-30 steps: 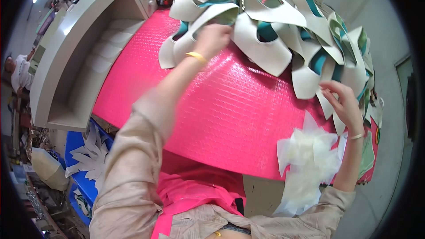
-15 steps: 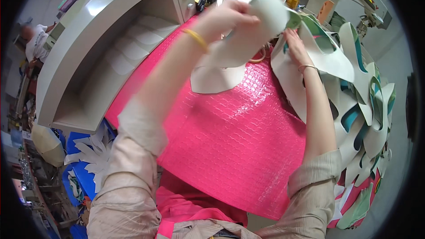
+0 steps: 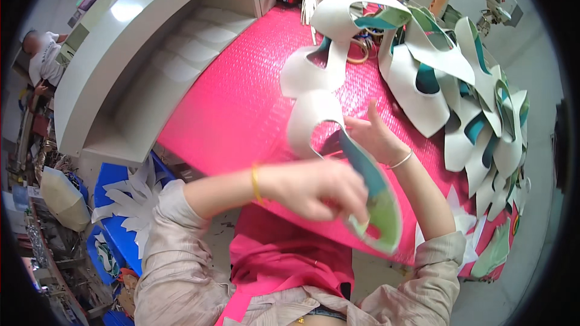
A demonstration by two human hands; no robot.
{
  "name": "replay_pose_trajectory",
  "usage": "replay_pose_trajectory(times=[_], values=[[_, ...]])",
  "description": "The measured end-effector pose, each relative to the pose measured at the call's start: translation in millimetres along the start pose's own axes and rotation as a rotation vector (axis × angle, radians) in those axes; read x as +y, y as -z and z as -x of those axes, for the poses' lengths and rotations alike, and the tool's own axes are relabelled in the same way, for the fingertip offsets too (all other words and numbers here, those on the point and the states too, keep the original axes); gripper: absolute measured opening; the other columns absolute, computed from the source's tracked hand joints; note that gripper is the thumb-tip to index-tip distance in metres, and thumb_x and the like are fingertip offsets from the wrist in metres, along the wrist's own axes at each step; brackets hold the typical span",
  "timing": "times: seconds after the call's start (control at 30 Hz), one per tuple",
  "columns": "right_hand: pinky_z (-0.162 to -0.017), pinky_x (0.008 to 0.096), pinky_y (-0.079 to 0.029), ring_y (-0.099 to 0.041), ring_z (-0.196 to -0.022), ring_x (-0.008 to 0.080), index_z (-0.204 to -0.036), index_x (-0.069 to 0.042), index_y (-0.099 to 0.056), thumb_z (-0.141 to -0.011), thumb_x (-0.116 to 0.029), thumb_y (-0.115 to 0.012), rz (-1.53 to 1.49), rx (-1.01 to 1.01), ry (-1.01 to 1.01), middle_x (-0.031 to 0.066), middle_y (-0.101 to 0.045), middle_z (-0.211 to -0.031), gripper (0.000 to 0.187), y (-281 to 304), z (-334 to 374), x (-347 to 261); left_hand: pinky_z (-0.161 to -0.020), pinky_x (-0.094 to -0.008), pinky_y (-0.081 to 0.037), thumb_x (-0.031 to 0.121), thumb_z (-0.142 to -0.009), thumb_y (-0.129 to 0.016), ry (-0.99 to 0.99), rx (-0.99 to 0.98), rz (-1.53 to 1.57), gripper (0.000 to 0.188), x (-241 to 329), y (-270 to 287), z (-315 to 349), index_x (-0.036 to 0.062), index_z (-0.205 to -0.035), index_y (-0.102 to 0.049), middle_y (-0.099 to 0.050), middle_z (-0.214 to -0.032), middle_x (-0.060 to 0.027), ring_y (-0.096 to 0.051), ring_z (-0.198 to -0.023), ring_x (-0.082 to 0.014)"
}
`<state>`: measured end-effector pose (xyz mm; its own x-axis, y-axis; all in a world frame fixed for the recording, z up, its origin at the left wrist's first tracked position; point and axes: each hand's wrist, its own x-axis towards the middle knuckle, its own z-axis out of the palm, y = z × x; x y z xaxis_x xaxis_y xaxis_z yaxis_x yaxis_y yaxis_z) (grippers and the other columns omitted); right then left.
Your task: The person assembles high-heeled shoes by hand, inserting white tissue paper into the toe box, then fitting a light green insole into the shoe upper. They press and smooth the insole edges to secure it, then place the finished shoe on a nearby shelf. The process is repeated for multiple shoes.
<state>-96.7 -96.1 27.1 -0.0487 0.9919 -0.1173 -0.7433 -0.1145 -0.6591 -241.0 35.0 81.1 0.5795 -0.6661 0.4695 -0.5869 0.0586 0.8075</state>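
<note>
My left hand (image 3: 326, 190), smeared by motion, pinches the green-lined end of a white shoe upper (image 3: 314, 115) near the table's front edge. The upper's teal and green inner side faces up along its curved strip. Close beside it, my right hand (image 3: 380, 139) has its fingers apart, thumb raised, holding nothing I can see. Beyond lie another white upper (image 3: 302, 72) and, farther back, a third with green lining (image 3: 338, 15); the three overlap in a row. A large heap of similar uppers (image 3: 417, 105) covers the right side.
A pink textured sheet (image 3: 235, 96) covers the table. To the left stands a curved pale machine (image 3: 145, 42) with white pieces in its opening and a green light. Blue bins (image 3: 112, 190) hold white cut pieces. Sticks and tape rolls lie at the back; a person (image 3: 45, 57) sits far left.
My left hand has come down toward me from the back, with the upper's end. My right hand has left the heap and moved nearer. The row of uppers now stretches toward me.
</note>
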Motion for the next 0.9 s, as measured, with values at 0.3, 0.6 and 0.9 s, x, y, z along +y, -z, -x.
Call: replay_pose_trajectory(times=[0.3, 0.6, 0.9], values=[[-0.081, 0.0242, -0.043, -0.055, -0.091, 0.0109, -0.110, 0.004, -0.055, -0.075, -0.008, -0.066, 0.631, 0.340, 0.058, 0.0050, -0.062, -0.096, 0.039, -66, 109, 57, -0.097, -0.0416, -0.033, 0.016, -0.066, -0.067, 0.047, 0.454, 0.233, 0.041, -3, -66, 77, 0.0060, -0.105, -0.058, -0.057, -0.110, -0.0167, -0.048, -0.111, -0.0318], [-0.080, 0.0256, -0.044, -0.056, -0.091, 0.0114, -0.115, 0.002, -0.050, -0.080, -0.013, -0.062, 0.454, 0.530, 0.366, 0.0048, -0.061, -0.100, 0.040, -76, 155, 92, -0.066, -0.0249, -0.048, 0.002, -0.070, -0.065, 0.511, 0.673, 0.424, 0.034, -33, -77, 33, -0.0036, -0.103, -0.056, -0.062, -0.088, -0.0058, -0.059, -0.076, -0.0121], [-0.068, 0.0245, -0.047, -0.059, -0.075, 0.0122, -0.100, 0.002, -0.058, -0.083, -0.008, -0.055, 1.068, 1.333, 0.276, 0.0054, -0.062, -0.086, 0.020, -32, 301, 126, -0.099, -0.0322, -0.030, 0.007, -0.082, -0.054, 0.812, 0.521, -0.393, 0.051, -139, -33, 31, 0.0041, -0.130, -0.039, -0.044, -0.123, -0.0148, -0.042, -0.115, -0.0236]])
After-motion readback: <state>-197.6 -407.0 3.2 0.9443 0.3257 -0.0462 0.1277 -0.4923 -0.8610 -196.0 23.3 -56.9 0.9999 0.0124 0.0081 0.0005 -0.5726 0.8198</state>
